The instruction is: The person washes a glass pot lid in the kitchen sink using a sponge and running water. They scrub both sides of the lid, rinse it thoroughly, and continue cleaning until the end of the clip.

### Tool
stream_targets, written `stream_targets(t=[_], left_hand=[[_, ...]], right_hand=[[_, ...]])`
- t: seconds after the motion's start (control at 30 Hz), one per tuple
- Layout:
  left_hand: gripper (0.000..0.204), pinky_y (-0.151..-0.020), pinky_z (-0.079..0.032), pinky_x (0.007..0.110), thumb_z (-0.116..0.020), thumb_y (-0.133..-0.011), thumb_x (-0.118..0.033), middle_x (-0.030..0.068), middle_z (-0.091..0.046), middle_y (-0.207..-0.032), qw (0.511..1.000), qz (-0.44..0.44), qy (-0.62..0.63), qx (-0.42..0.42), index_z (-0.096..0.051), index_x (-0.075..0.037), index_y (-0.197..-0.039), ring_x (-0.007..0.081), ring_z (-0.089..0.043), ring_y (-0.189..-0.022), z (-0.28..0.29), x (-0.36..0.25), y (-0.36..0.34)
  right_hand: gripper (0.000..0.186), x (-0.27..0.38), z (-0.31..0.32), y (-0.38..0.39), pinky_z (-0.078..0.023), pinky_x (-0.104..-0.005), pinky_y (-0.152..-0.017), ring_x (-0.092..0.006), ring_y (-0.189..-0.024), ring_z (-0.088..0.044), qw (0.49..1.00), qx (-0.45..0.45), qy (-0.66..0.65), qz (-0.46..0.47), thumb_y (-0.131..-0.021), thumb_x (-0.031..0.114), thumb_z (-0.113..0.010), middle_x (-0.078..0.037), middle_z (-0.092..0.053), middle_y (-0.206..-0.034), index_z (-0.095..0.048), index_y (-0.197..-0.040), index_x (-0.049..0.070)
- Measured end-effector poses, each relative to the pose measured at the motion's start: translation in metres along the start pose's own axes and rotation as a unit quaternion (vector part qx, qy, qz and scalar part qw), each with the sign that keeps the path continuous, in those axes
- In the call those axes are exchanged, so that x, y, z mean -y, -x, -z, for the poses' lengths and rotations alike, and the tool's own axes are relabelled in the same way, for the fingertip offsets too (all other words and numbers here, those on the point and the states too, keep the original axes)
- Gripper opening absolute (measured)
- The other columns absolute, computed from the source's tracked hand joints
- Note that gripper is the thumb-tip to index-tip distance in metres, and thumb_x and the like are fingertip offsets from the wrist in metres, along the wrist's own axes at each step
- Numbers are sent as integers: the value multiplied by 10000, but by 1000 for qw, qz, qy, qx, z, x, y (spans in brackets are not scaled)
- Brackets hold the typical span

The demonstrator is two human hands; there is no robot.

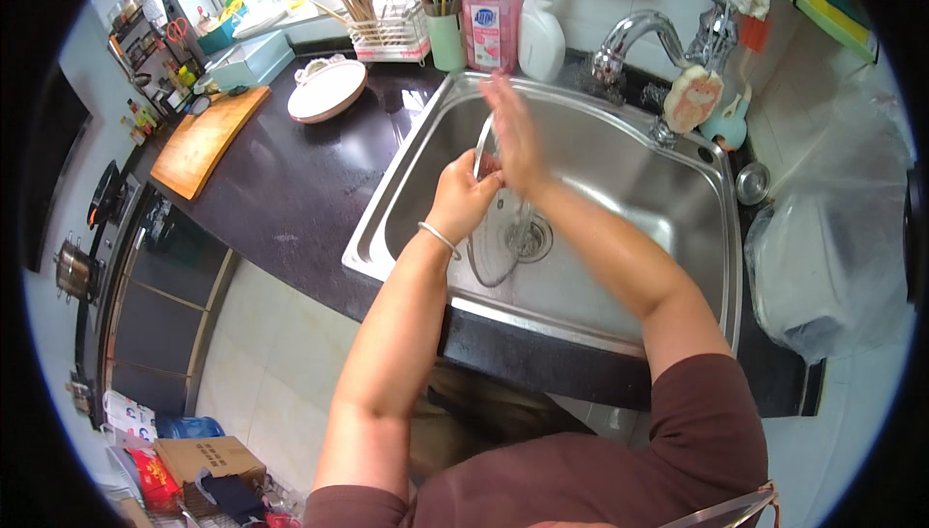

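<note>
A round glass pot lid (495, 255) with a thin metal rim is held on edge over the stainless steel sink (629, 323). My left hand (466, 195) is closed on it, partly on the near-left side, with a bracelet round the wrist. My right hand (516, 141) lies along the lid's right side, fingers stretched out and a little blurred by motion. Whether its palm touches the glass I cannot tell. Part of the lid is hidden behind both hands. Below the lid shows the drain (532, 240).
Behind the sink stand a chrome faucet (639, 32), a pink pump bottle (492, 20) and a white spray bottle (542, 30). On the dark counter left are a white oval dish (327, 92) and a wooden cutting board (208, 141). A plastic bag (827, 238) hangs at right.
</note>
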State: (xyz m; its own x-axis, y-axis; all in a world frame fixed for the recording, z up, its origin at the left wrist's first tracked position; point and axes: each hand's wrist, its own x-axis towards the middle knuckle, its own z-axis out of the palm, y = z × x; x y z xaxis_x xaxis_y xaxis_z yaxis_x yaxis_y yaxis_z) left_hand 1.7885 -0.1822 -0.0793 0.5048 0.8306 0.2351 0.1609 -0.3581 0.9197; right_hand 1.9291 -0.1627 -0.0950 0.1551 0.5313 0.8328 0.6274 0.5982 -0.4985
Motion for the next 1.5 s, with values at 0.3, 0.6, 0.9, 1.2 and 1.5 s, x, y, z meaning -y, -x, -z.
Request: stream_targets(t=[0.3,0.6,0.9,1.2,1.5], left_hand=[[214,-349,-296,197,-548,-883,-237,32,-587,-650,990,26,107,-87,-558,-32,-821,48,-394,-401,-3,2,-2],[268,-347,-277,196,-492,-927,-271,51,-600,-667,995,-14,80,-63,-553,-20,-857,35,-371,-384,-10,14,-7],[141,-549,-419,253,-607,-780,-64,83,-625,-778,996,34,84,-16,-559,10,-890,119,-540,-597,-2,2,0],[310,-631,-506,272,-621,-698,53,47,-553,-839,990,-140,-27,3,-494,3,-976,160,-598,-848,-4,3,-2],[347,-660,-524,282,-606,-676,101,92,-535,-948,997,-20,42,62,-478,31,-990,176,-606,-865,-4,-4,2]], right_hand=[[501,-38,-19,64,-312,-431,-987,-382,-1140,-427,911,-31,70,-406,-937,338,-265,-261,-488,-1218,-552,-1089,-43],[463,-36,-14,17,-298,-390,-1012,-344,-1184,-404,991,-91,9,-92,-934,309,-326,-226,-497,-1216,-499,-1183,-41],[480,10,14,5,-253,-370,-1051,-306,-1245,-362,997,7,-65,27,-847,149,-373,-186,-369,-1351,-428,-1301,3],[425,41,23,-10,-207,-427,-1084,-292,-1304,-314,970,172,-31,171,-706,16,-406,-148,-406,-1315,-461,-1126,45],[365,-1,22,-35,-329,-356,-995,-313,-1095,-502,996,36,-74,-23,-699,-21,-381,-154,-538,-1107,-526,-1033,0]])
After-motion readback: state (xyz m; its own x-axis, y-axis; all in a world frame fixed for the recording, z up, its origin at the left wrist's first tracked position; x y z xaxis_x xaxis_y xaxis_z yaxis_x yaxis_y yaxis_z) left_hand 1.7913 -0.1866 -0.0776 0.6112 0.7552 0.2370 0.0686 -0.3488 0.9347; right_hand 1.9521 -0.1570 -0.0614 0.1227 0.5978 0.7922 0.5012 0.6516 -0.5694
